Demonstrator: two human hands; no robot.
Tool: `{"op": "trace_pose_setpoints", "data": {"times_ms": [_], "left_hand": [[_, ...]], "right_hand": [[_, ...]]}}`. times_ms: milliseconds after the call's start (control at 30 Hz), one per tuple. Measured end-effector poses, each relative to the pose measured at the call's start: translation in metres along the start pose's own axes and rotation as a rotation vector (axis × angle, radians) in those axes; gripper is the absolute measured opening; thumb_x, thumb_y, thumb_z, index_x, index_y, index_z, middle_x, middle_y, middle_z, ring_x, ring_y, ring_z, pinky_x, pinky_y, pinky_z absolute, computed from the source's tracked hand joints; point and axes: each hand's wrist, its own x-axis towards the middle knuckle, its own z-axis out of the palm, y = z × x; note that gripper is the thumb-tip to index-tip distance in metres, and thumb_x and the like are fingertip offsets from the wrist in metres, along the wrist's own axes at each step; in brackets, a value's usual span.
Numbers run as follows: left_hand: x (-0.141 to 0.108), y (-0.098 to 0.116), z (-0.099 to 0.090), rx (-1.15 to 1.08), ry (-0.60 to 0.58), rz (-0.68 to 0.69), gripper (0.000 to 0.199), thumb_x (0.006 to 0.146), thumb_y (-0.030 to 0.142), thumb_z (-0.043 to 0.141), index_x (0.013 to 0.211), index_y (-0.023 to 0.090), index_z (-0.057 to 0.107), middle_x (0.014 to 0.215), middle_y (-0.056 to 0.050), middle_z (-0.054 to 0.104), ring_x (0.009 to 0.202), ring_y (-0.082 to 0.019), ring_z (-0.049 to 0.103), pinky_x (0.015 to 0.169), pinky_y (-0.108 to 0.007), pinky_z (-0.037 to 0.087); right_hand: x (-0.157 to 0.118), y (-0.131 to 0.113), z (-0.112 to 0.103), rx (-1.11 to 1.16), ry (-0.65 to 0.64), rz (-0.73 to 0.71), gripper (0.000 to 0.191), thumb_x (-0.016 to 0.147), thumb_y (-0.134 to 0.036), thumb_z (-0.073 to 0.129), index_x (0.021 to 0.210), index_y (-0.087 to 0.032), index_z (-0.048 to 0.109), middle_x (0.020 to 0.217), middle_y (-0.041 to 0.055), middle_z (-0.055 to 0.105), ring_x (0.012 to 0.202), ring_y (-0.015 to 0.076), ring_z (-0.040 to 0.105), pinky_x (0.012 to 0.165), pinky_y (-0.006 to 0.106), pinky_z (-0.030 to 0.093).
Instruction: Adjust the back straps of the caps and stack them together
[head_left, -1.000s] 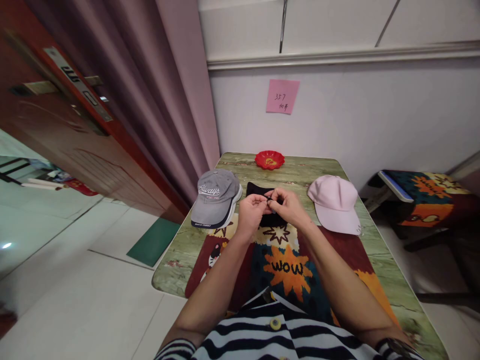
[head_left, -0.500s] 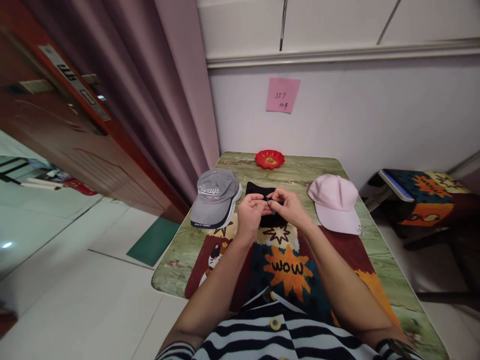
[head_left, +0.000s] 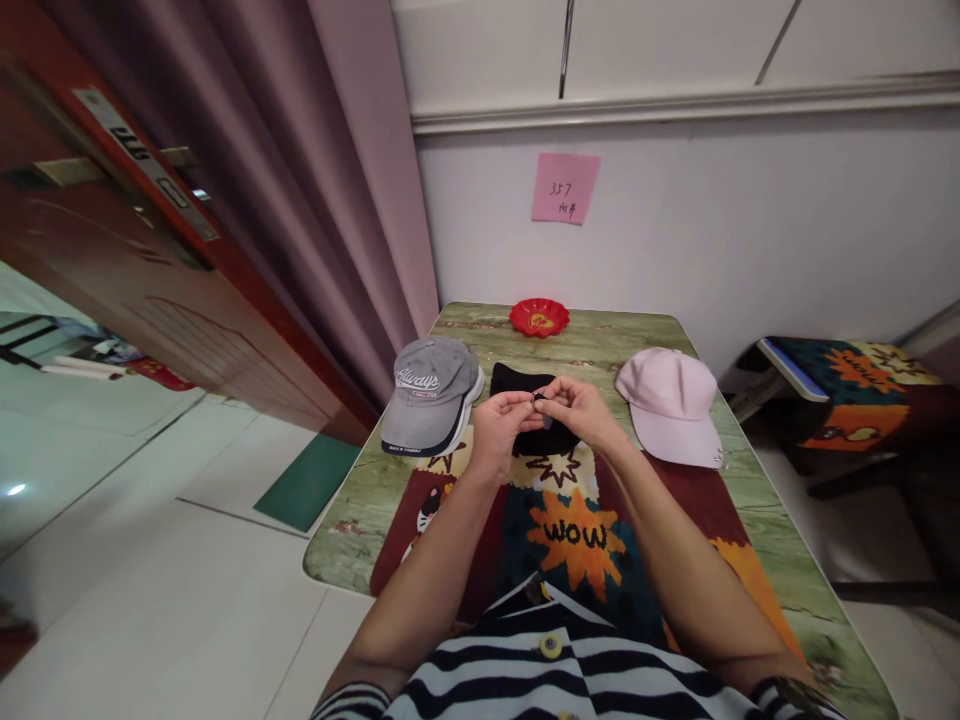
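Left hand (head_left: 495,430) and right hand (head_left: 589,412): fingertips closed, pinching small dark piece (head_left: 539,398) over black cloth (head_left: 513,377), between grey cap (head_left: 431,385) and pink cap (head_left: 670,390); attachment to cloth unclear; shallow pinch could let piece slip, dark cloth then masking it

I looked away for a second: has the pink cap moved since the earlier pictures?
No. The pink cap sits in the same spot against the patterned cloth, its brim over the cloth's dark red part.

The fingertips of the left hand (head_left: 496,430) and right hand (head_left: 589,412) have drawn slightly closer together.
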Motion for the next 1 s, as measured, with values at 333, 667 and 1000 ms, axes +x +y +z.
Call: {"op": "trace_pose_setpoints", "data": {"times_ms": [333,667,1000], "left_hand": [[0.007,0.001,-0.003,0.108,0.002,0.012,0.030,0.065,0.032,0.083,0.077,0.010,0.067,0.063,-0.004,0.068,0.053,-0.013,0.066,0.056,-0.025,0.059],[-0.001,-0.001,0.005,0.183,0.026,0.154,0.022,0.071,0.030,0.075,0.081,0.012,0.066,0.062,0.001,0.064,0.052,-0.012,0.064,0.051,-0.023,0.057],[0.004,0.005,-0.005,0.043,-0.071,-0.063,0.023,0.066,0.019,0.081,0.082,0.008,0.068,0.064,-0.007,0.071,0.055,-0.016,0.070,0.059,-0.026,0.061]], "right_hand": [[-0.003,-0.003,-0.004,-0.199,-0.060,-0.081,0.025,0.073,-0.039,0.077,0.079,-0.020,0.061,0.057,-0.0069,0.055,0.049,0.0083,0.044,0.048,0.022,0.035],[-0.004,-0.001,0.004,-0.300,0.115,-0.138,0.014,0.080,-0.033,0.062,0.073,-0.021,0.061,0.069,0.0020,0.068,0.070,0.0180,0.064,0.065,0.029,0.049],[-0.003,-0.004,0.005,-0.300,0.104,-0.149,0.008,0.073,-0.025,0.060,0.067,-0.021,0.056,0.089,0.0053,0.074,0.076,0.0171,0.066,0.071,0.030,0.051]]}}
